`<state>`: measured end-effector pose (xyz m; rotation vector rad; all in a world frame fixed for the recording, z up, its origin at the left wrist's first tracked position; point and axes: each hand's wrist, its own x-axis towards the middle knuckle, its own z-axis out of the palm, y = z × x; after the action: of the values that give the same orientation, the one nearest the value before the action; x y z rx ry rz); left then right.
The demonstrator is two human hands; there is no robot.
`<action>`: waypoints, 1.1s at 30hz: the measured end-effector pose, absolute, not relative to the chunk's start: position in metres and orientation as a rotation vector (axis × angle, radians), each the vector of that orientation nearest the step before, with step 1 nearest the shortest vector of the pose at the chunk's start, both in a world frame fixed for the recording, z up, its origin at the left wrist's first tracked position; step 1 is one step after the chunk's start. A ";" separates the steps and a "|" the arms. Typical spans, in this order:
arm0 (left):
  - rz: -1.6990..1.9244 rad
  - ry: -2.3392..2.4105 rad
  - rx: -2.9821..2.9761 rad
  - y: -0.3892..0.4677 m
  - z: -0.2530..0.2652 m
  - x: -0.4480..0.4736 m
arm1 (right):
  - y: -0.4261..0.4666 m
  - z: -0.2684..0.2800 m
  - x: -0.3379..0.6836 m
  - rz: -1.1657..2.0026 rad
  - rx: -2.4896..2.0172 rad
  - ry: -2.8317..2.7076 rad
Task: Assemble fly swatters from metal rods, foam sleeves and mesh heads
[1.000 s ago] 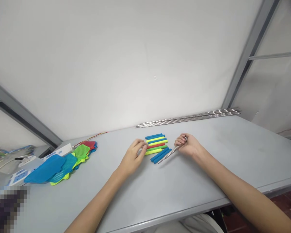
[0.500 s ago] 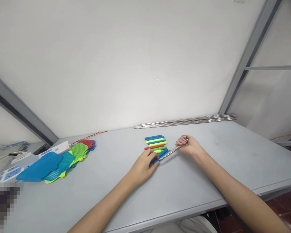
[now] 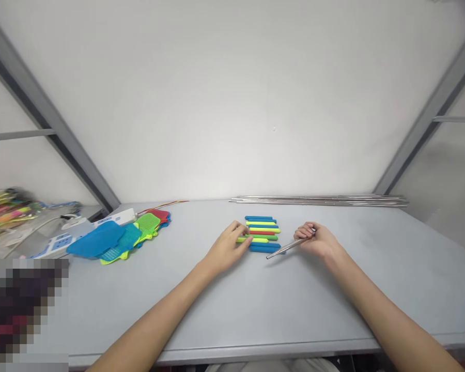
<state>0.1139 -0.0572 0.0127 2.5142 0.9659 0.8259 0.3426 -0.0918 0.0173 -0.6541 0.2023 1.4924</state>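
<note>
My left hand is curled at the left ends of a row of coloured plastic tubes, its thumb and fingers closed around a yellow tube. My right hand grips a thin silver metal rod. The rod slants down to the left, and its bare tip points just below the row. Around the yellow tube lie a green tube, a red tube and several blue and yellow ones. Two blue tubes lie at the near side, close to the rod's tip.
Flyswatter heads in blue, green, yellow and red overlap at the left. Beside them sit white power strips with cables. A bundle of long metal rods lies along the wall. Plastic-wrapped goods stand at far left.
My left hand has moved off the rod's lower end to the yellow tube. The rod's tip now shows free in my right hand. The camera view has turned and levelled.
</note>
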 end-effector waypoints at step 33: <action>1.841 2.557 0.981 0.026 0.011 -0.112 | -0.093 0.012 0.339 1.571 -0.681 0.114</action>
<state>-0.1117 0.0265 0.0108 0.9807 2.5572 1.8409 0.3389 -0.0930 0.0118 -0.6814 0.1142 1.5711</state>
